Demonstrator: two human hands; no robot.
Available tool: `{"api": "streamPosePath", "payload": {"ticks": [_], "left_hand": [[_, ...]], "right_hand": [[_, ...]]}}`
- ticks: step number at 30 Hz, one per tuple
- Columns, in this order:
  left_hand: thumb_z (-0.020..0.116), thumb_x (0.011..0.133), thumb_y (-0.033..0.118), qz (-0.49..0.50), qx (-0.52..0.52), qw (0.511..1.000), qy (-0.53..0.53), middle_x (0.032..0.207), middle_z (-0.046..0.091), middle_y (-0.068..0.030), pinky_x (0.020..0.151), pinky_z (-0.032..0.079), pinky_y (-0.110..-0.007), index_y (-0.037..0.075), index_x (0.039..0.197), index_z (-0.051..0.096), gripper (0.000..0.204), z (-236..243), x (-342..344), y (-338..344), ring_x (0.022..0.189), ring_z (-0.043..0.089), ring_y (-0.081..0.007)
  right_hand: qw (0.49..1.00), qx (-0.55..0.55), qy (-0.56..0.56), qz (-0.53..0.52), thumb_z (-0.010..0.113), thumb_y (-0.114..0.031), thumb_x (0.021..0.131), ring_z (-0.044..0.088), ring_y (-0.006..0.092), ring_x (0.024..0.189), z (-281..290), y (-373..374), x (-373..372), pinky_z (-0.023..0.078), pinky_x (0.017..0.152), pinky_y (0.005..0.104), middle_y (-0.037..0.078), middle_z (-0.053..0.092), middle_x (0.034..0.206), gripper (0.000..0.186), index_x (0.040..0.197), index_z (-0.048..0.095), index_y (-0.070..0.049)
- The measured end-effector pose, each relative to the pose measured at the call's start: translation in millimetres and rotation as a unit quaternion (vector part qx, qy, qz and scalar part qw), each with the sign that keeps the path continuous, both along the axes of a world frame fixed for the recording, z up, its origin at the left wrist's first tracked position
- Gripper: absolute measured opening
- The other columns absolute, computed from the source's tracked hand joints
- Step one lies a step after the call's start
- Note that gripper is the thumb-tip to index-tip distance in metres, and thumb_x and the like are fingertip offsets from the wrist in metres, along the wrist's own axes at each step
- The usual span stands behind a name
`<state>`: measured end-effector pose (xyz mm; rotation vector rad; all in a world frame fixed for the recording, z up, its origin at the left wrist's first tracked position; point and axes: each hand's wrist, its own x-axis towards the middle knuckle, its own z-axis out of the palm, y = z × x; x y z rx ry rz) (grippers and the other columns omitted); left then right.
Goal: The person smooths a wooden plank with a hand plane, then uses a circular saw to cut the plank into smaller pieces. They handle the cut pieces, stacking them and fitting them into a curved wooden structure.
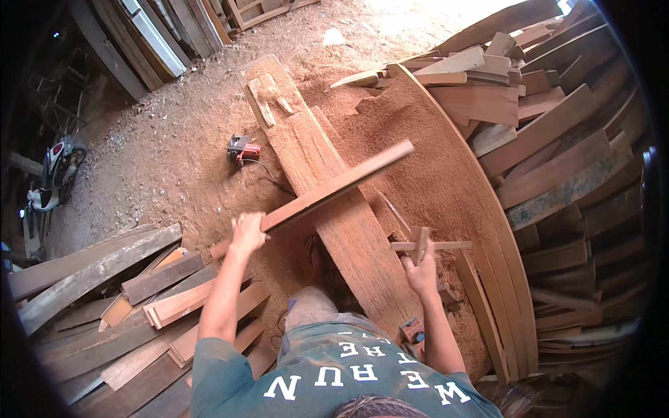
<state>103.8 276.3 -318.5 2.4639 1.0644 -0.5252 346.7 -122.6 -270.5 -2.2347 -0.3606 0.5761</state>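
Note:
My left hand [247, 233] is closed round a long, narrow wooden board [341, 182] near its lower-left end. That board slants up to the right and lies across a thick, rough plank [366, 258], which serves as a bench in front of me. In my right hand [420, 270] is a small cross-shaped wooden tool [446, 245], which looks like a marking gauge. It is held upright to the right of the plank, apart from the board. My fingers hide part of its block.
A red and black power tool [244, 150] with a cord lies on the sawdust left of the plank. Another tool [412, 333] sits by my right forearm. Wood offcuts [167, 299] are heaped at left; a larger pile [550, 139] stands at right behind a long curved board [481, 181].

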Motion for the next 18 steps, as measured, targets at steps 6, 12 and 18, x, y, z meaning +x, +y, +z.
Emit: {"api": "streamPosePath", "payload": {"ticks": [6, 12, 18], "left_hand": [[0.086, 0.074, 0.015, -0.191, 0.151, 0.969, -0.039, 0.157, 0.042, -0.0147, 0.121, 0.021, -0.069, 0.014, 0.156, 0.039, 0.094, -11, 100, -1, 0.15, 0.032, -0.0369], [0.062, 0.089, 0.007, -0.31, 0.05, 0.949, -0.017, 0.111, 0.074, -0.0104, 0.104, 0.041, -0.066, 0.011, 0.11, 0.071, 0.024, -37, 154, -3, 0.117, 0.067, -0.0321], [0.063, 0.091, 0.016, -0.412, 0.102, 0.905, -0.028, 0.095, 0.079, -0.008, 0.087, 0.056, -0.054, 0.016, 0.092, 0.079, 0.017, -64, 161, -8, 0.096, 0.077, -0.0282]], "right_hand": [[0.996, -0.029, -0.046, -0.064, 0.063, -0.004, 0.093, 0.068, 0.0419, 0.11, 21, 18, 50, 0.052, 0.094, 0.0501, 0.028, 0.067, 0.117, 0.064, 0.15, 0.034, -0.011], [0.995, -0.039, -0.092, 0.022, 0.065, -0.005, 0.091, 0.063, 0.0415, 0.12, -31, -8, 87, 0.049, 0.102, 0.0481, 0.028, 0.063, 0.126, 0.061, 0.147, 0.041, -0.011], [0.981, -0.004, 0.123, 0.15, 0.065, 0.0, 0.087, 0.063, 0.0252, 0.111, -72, -67, 50, 0.051, 0.099, 0.0388, 0.011, 0.066, 0.117, 0.069, 0.151, 0.042, -0.013]]}}
